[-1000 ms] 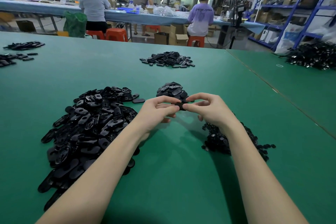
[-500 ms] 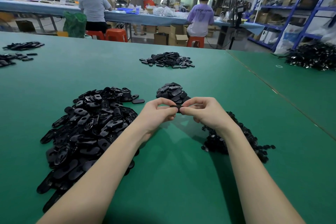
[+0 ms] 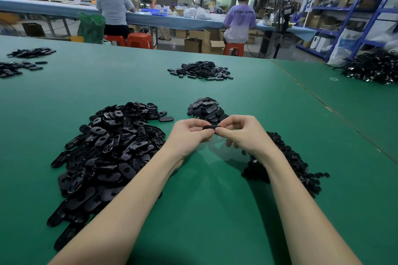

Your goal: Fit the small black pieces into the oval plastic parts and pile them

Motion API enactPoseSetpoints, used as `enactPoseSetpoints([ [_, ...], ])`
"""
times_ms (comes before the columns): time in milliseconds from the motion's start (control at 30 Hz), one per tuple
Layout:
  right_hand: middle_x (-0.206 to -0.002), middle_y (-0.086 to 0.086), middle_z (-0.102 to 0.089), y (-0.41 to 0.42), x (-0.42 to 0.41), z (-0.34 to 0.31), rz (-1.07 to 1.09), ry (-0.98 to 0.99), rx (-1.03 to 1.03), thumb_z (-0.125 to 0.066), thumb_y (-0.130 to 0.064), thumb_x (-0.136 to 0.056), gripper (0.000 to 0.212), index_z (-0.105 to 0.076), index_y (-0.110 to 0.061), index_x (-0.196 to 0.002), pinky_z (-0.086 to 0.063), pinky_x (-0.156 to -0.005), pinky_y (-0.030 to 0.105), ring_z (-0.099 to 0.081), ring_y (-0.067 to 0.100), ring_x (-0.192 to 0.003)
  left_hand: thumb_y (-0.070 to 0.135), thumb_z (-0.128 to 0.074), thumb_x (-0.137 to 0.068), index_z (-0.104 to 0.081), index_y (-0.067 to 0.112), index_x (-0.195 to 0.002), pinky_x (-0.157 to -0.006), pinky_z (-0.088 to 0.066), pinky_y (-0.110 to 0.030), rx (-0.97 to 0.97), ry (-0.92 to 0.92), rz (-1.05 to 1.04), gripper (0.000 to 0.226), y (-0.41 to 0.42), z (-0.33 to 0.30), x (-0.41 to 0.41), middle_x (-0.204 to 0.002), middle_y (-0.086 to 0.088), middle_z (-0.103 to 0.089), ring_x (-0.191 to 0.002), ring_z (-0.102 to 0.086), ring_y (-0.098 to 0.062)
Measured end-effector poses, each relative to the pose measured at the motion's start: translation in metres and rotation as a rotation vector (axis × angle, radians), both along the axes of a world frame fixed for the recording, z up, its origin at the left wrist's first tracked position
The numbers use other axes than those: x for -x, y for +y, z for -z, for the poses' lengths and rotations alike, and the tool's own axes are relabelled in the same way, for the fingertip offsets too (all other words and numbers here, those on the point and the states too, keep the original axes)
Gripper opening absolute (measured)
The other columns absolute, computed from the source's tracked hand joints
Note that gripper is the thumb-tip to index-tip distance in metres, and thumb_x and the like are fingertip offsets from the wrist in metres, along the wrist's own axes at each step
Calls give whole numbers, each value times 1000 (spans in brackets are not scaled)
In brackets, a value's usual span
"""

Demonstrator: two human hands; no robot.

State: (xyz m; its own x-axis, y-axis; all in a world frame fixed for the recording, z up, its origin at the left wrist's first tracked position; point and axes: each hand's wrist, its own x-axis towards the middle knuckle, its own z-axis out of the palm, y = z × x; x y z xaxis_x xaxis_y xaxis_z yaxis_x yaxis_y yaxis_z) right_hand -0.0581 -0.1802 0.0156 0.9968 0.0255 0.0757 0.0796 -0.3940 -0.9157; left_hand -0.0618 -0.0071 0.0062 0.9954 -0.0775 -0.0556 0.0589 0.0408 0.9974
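Note:
One black oval plastic part (image 3: 210,127) is held edge-on between both hands above the green table (image 3: 204,211). My left hand (image 3: 189,135) pinches its left end and my right hand (image 3: 243,133) pinches its right end, fingers curled. Any small piece in it is hidden by my fingers. A large heap of loose oval parts (image 3: 107,153) lies to the left. A small pile of oval parts (image 3: 205,108) sits just beyond my hands. A heap of small black pieces (image 3: 288,163) lies under and right of my right wrist.
Further piles of black parts lie at the far middle (image 3: 201,71), far left (image 3: 19,64) and far right (image 3: 374,68) of the table. A seam (image 3: 323,105) splits the table on the right. People sit at a blue bench behind; blue shelving stands at right.
Both hands have drawn a little closer together and toward me, still pinching the same oval part, which now shows edge-on. The piles have not moved.

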Motion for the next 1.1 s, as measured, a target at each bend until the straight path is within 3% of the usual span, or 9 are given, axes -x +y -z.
enactPoseSetpoints([
  [133,-57,-10,-60,0,-2,3,35,27,-16,-80,-11,-85,10,-70,-11,-82,-34,-43,10,-44,-2,-40,1,-76,-83,-71,10,-87,-66,-56,-15,6,31,-16,11,-5,2,0,-77,-4,-75,-64,-70,-10],
  [267,-57,-9,-60,1,-1,5,35,29,18,-80,-11,-84,12,-70,-13,-79,-32,-41,8,-43,-3,-38,3,-77,-82,-71,12,-87,-77,-58,-21,-48,47,-61,12,-8,8,0,-79,-6,-77,-70,-72,-14],
  [433,-57,-4,-63,-4,0,2,8,33,-49,-82,-18,-84,10,-72,-15,-82,-40,-48,18,-51,10,-50,5,-74,-86,-68,14,-94,-78,-56,-22,-50,-55,29,14,-1,5,-2,-88,-8,-77,-72,-74,-14],
  [500,-63,-2,-65,-8,-1,1,20,48,-81,-82,-22,-84,9,-75,-17,-85,-41,-51,21,-52,12,-53,6,-74,-85,-69,17,-97,-80,-56,-23,-174,-163,41,18,2,5,-5,-93,-3,-76,-75,-74,-14],
  [633,-72,-3,-70,-6,-1,3,15,89,-87,-83,-22,-84,9,-75,-20,-88,-41,-49,18,-53,7,-50,15,-76,-82,-71,25,-91,-69,-51,-12,-572,-440,1,14,9,9,-8,-88,7,-70,-68,-69,-5],
  [733,-84,-2,-75,-2,0,4,31,133,-134,-82,-24,-86,16,-74,-18,-98,-44,-48,15,-61,6,-52,24,-76,-83,-69,31,-96,-74,-54,-26,-816,-594,27,16,17,10,-14,-88,13,-65,-73,-64,-5],
  [900,-100,-2,-73,-9,0,1,63,152,-191,-78,-25,-91,19,-74,-15,-107,-45,-48,12,-63,3,-54,32,-77,-82,-70,37,-96,-80,-54,-35,-990,-548,-6,16,26,6,-44,-94,13,-63,-78,-62,-11],
  [1100,-98,-3,-71,-9,1,3,56,182,-187,-75,-23,-92,19,-74,-13,-109,-43,-48,12,-62,3,-53,33,-71,-85,-68,36,-103,-77,-46,-30,-1168,-451,-13,18,13,1,-85,-103,12,-66,-97,-62,-17],
])
